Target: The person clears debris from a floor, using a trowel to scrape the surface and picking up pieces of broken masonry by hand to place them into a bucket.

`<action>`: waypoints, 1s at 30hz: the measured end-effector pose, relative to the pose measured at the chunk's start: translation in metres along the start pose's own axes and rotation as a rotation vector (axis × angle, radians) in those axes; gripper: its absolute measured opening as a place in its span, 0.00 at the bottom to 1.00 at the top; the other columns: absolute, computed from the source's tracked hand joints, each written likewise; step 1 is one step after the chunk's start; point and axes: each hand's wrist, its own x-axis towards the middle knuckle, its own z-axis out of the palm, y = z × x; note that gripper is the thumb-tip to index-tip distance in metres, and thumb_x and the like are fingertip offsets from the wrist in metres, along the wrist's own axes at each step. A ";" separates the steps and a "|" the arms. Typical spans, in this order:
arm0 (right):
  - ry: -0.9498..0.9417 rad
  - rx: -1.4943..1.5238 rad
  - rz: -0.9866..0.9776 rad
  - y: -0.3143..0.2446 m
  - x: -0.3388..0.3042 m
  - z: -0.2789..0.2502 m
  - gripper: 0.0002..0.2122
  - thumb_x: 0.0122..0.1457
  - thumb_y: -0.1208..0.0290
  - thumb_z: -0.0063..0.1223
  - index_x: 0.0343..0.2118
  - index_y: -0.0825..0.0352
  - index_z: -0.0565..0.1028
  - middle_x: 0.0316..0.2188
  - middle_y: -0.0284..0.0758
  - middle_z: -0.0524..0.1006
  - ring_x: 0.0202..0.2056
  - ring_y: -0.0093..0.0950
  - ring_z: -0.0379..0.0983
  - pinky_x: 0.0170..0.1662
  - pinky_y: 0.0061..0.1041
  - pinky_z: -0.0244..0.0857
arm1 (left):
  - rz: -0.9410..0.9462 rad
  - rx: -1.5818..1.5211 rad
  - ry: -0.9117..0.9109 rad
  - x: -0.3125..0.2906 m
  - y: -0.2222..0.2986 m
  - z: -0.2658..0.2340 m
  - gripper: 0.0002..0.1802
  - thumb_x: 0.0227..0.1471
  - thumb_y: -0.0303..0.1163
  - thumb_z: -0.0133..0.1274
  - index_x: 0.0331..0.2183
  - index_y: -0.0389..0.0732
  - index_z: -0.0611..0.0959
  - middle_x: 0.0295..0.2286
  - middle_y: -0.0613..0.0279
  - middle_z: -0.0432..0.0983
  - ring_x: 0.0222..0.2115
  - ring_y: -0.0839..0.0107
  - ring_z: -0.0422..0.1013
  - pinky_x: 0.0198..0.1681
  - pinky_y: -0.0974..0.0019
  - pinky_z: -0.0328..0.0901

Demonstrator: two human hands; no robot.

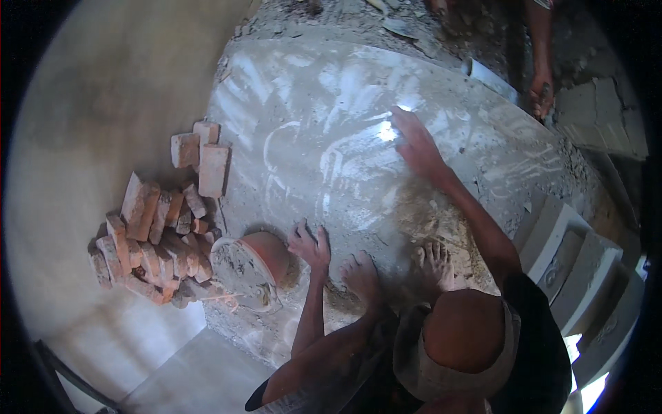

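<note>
I am squatting barefoot on a grey, dusty slab (pixel 303 172) with pale smeared streaks. My left hand (pixel 309 245) rests on the slab with its fingers spread, beside an orange-brown tub (pixel 269 254) holding grey mortar (pixel 238 265). Stretched forward, my right hand (pixel 416 141) is low over the slab with bent fingers. White glare shows on both sides of those fingers, and what they grip is too washed out to name. My bare feet (pixel 362 276) stand between the two arms.
Red bricks (pixel 155 241) are piled along the wall at left. Grey moulded blocks (pixel 565 262) lean at right. Beyond the slab, another person's hand (pixel 542 95) is near a pale pipe (pixel 491 79) and grey blocks (pixel 596 114). Rubble (pixel 310 27) borders the far edge.
</note>
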 end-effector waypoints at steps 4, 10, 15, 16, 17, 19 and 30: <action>0.025 -0.232 0.061 0.003 -0.068 -0.043 0.26 0.40 0.76 0.52 0.48 0.67 0.65 0.57 0.44 0.59 0.57 0.44 0.54 0.59 0.40 0.49 | 0.001 0.001 -0.022 -0.001 0.003 -0.003 0.31 0.51 0.50 0.46 0.50 0.39 0.69 0.48 0.45 0.59 0.52 0.49 0.52 0.54 0.44 0.42; -0.042 -0.316 0.228 0.014 -0.099 -0.080 0.27 0.38 0.73 0.54 0.47 0.66 0.66 0.56 0.43 0.59 0.59 0.43 0.52 0.61 0.41 0.47 | 0.010 0.054 -0.015 -0.005 0.008 -0.008 0.30 0.51 0.48 0.45 0.49 0.36 0.68 0.49 0.40 0.57 0.51 0.47 0.53 0.52 0.46 0.43; 0.085 0.033 0.035 0.053 -0.126 -0.087 0.26 0.37 0.70 0.54 0.45 0.67 0.68 0.54 0.43 0.63 0.59 0.42 0.53 0.62 0.40 0.45 | -0.001 0.048 -0.020 -0.006 0.011 -0.007 0.30 0.50 0.47 0.46 0.50 0.36 0.68 0.49 0.40 0.58 0.51 0.47 0.53 0.52 0.46 0.44; 0.113 0.001 0.104 0.055 -0.129 -0.086 0.24 0.36 0.71 0.52 0.43 0.67 0.69 0.52 0.43 0.65 0.57 0.43 0.55 0.61 0.39 0.46 | 0.012 0.058 -0.024 -0.007 0.009 -0.005 0.31 0.50 0.47 0.46 0.50 0.37 0.67 0.49 0.41 0.58 0.51 0.47 0.53 0.52 0.46 0.44; 0.110 0.008 0.079 0.054 -0.129 -0.089 0.24 0.36 0.71 0.52 0.43 0.67 0.69 0.52 0.43 0.65 0.57 0.43 0.55 0.61 0.39 0.46 | 0.016 0.075 -0.015 -0.007 0.008 -0.003 0.31 0.49 0.47 0.47 0.50 0.37 0.67 0.49 0.42 0.58 0.51 0.47 0.53 0.52 0.46 0.44; 0.154 -0.109 0.112 0.047 -0.121 -0.089 0.22 0.34 0.75 0.50 0.40 0.68 0.70 0.51 0.43 0.66 0.56 0.44 0.56 0.60 0.39 0.48 | 0.005 0.098 0.004 -0.006 0.007 -0.005 0.31 0.48 0.47 0.47 0.50 0.37 0.67 0.48 0.43 0.59 0.51 0.48 0.53 0.52 0.46 0.44; 0.193 -0.104 0.105 0.052 -0.111 -0.086 0.20 0.32 0.82 0.46 0.36 0.67 0.69 0.50 0.39 0.67 0.56 0.42 0.56 0.59 0.38 0.47 | 0.009 0.043 -0.007 0.000 0.004 -0.007 0.29 0.49 0.45 0.48 0.49 0.38 0.68 0.48 0.42 0.59 0.51 0.48 0.52 0.53 0.46 0.43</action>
